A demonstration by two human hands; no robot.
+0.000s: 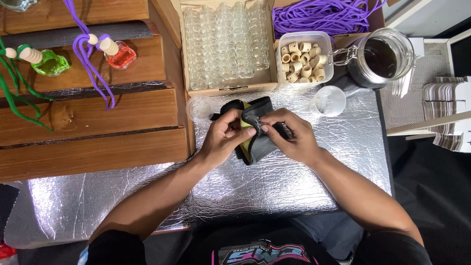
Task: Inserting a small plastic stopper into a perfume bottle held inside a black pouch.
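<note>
cardboard box (225, 89) of clear bottles, top centre

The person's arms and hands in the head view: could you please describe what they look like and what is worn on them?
Both forearms are bare down to the left hand and right hand: no gloves, and no rings, watch or bracelet that I can see. Short black sleeves cover only the upper arms, at the bottom edge of the frame.

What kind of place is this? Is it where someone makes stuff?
Probably a small craft workbench. A box of empty little glass bottles, a tub of wooden caps and purple cord sit ready, beside finished bottles of coloured liquid.
</note>
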